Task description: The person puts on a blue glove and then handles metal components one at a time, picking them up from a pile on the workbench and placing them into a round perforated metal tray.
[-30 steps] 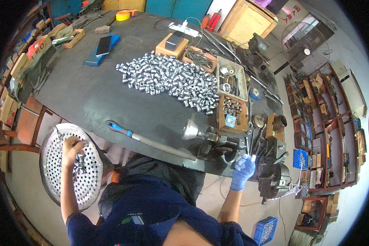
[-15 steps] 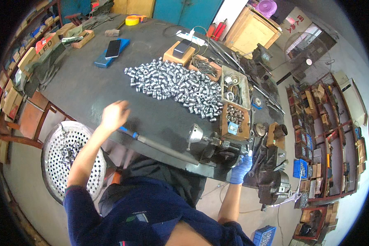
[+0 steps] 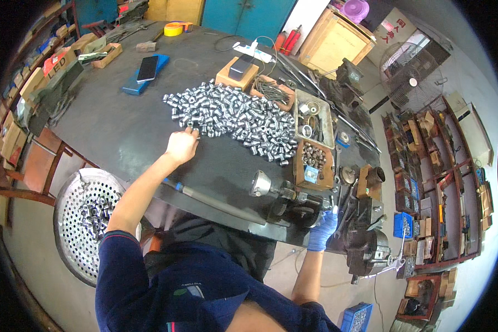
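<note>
My left hand is bare and reaches to the near edge of a heap of short shiny metal sleeves on the dark bench. Its fingers are pinched together around a sleeve at the heap's edge, partly hidden by them. My right hand, in a blue glove, is closed at the right end of a dark bench-mounted machine; what it grips there is hidden. A round metal chuck forms the machine's left end. A grey tube with a blue end lies along the bench's near edge.
A perforated round metal tray holding several sleeves stands at the lower left. Beyond the machine are a box of small brown parts and a metal tray of rings. A vise stands right; a phone lies far left.
My left hand has moved right and away from me, from the bench's near edge to the heap of sleeves. My right hand has stayed at the machine.
</note>
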